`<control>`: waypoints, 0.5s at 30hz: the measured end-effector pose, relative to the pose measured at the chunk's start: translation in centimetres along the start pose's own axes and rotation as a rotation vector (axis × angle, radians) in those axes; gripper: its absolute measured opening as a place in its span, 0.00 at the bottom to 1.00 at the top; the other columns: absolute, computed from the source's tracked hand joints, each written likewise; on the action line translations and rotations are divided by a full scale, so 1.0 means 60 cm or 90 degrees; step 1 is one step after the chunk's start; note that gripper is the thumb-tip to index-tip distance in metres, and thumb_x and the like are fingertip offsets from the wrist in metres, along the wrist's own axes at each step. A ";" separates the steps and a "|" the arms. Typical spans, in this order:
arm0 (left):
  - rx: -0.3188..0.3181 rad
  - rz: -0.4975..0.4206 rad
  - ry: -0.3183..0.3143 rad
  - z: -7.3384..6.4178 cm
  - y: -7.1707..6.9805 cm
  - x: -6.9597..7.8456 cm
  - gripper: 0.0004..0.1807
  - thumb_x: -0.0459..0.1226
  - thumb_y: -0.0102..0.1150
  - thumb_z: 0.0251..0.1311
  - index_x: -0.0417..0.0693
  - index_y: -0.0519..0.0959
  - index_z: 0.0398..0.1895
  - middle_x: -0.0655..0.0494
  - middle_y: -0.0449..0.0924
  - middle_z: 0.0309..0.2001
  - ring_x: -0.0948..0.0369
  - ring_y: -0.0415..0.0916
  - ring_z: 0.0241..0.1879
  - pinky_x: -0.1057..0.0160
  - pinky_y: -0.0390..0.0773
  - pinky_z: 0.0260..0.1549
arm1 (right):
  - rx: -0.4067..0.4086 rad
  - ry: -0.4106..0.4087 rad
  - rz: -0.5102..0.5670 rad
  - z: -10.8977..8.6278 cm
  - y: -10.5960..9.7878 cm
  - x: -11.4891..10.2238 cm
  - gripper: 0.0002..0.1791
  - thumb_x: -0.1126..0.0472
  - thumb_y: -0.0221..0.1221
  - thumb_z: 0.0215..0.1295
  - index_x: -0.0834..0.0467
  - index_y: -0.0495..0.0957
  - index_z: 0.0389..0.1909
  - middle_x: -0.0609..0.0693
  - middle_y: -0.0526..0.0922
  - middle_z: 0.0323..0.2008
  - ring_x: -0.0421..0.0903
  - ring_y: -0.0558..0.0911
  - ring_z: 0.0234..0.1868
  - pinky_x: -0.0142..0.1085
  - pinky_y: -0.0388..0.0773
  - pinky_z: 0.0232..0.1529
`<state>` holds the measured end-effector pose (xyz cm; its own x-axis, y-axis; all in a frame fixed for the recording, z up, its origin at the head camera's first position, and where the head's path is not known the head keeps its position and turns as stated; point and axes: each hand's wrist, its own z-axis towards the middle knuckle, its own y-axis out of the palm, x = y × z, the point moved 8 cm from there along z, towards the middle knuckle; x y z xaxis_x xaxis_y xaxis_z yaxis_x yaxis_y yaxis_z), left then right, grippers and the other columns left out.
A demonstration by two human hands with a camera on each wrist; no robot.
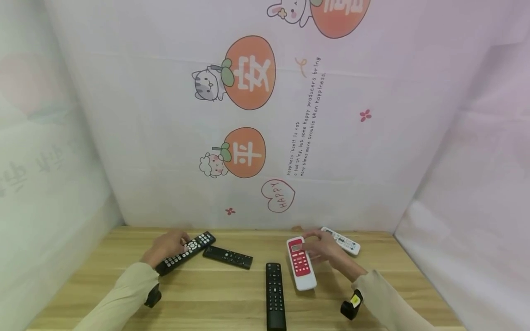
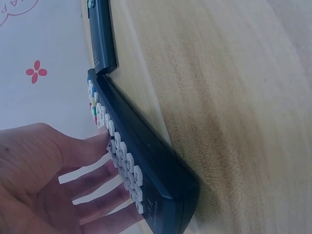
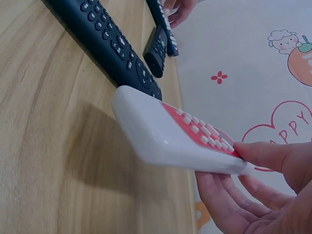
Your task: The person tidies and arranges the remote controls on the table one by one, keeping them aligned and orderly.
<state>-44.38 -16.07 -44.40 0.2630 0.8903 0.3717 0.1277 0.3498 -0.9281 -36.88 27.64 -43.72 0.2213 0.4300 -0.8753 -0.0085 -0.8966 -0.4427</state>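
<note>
My left hand (image 1: pixel 165 247) grips a black remote control with white buttons (image 1: pixel 201 241) at the left of the table. In the left wrist view its thumb lies on the button side of that remote (image 2: pixel 148 163), with the fingers at the far edge. My right hand (image 1: pixel 327 250) holds a white remote control with a red button panel (image 1: pixel 301 264) by its far end, thumb on top and fingers beneath. The right wrist view shows this white-and-red remote (image 3: pixel 161 134) raised and tilted above the wood, casting a shadow. Its near end is free of the hand.
A smaller black remote (image 1: pixel 227 257) lies beside the left one's far end. A long black remote (image 1: pixel 275 294) lies in the middle. Behind my right hand is a slim white remote (image 1: pixel 345 241). A printed white cloth (image 1: pixel 165 184) rises at the table's back edge.
</note>
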 end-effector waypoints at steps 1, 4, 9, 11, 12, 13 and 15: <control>0.002 0.001 -0.001 0.000 0.000 0.001 0.15 0.32 0.67 0.64 0.36 0.83 0.52 0.37 0.86 0.47 0.46 0.83 0.45 0.39 0.82 0.50 | 0.000 -0.001 0.002 -0.001 -0.002 0.000 0.28 0.62 0.70 0.65 0.66 0.75 0.64 0.62 0.86 0.39 0.52 0.88 0.35 0.50 0.90 0.42; 0.006 0.002 -0.005 0.001 0.001 0.002 0.15 0.32 0.67 0.64 0.36 0.83 0.53 0.37 0.85 0.48 0.46 0.83 0.46 0.39 0.81 0.51 | -0.007 -0.011 0.007 -0.003 -0.006 0.000 0.27 0.63 0.69 0.65 0.67 0.74 0.63 0.62 0.87 0.37 0.52 0.88 0.33 0.50 0.90 0.39; 0.009 0.005 -0.006 -0.001 0.002 0.000 0.15 0.32 0.66 0.64 0.36 0.83 0.52 0.36 0.85 0.49 0.45 0.83 0.47 0.38 0.80 0.51 | -0.026 -0.014 0.023 -0.004 -0.005 0.007 0.24 0.64 0.69 0.66 0.67 0.75 0.60 0.61 0.88 0.34 0.51 0.89 0.30 0.51 0.90 0.39; 0.008 0.008 -0.002 -0.003 0.002 0.000 0.14 0.32 0.66 0.64 0.36 0.82 0.51 0.36 0.85 0.48 0.45 0.83 0.46 0.38 0.81 0.49 | -0.037 -0.010 0.027 -0.006 -0.002 0.012 0.23 0.64 0.68 0.66 0.67 0.76 0.59 0.61 0.88 0.34 0.51 0.89 0.30 0.50 0.90 0.39; 0.007 0.007 -0.001 -0.004 0.002 -0.001 0.14 0.32 0.66 0.64 0.36 0.82 0.51 0.36 0.85 0.48 0.45 0.83 0.46 0.38 0.81 0.49 | -0.043 -0.009 0.028 -0.007 0.001 0.016 0.22 0.64 0.69 0.66 0.67 0.77 0.58 0.60 0.88 0.34 0.51 0.89 0.30 0.50 0.90 0.39; 0.005 0.008 0.001 -0.006 0.001 -0.001 0.14 0.33 0.66 0.64 0.36 0.82 0.51 0.36 0.85 0.48 0.45 0.82 0.46 0.39 0.81 0.49 | -0.056 -0.011 0.030 -0.008 0.004 0.019 0.22 0.65 0.68 0.66 0.67 0.76 0.58 0.61 0.88 0.34 0.52 0.89 0.31 0.50 0.90 0.39; 0.002 0.004 0.004 -0.009 -0.001 0.000 0.14 0.32 0.66 0.64 0.36 0.82 0.50 0.36 0.85 0.47 0.46 0.82 0.45 0.39 0.81 0.48 | -0.089 -0.020 0.031 -0.010 0.013 0.023 0.22 0.65 0.67 0.67 0.69 0.75 0.58 0.62 0.88 0.36 0.52 0.89 0.32 0.50 0.90 0.40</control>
<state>-43.86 -16.27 -44.34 0.2693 0.8909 0.3656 0.1226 0.3449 -0.9306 -35.99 27.49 -45.14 0.1929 0.3866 -0.9018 0.1184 -0.9216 -0.3697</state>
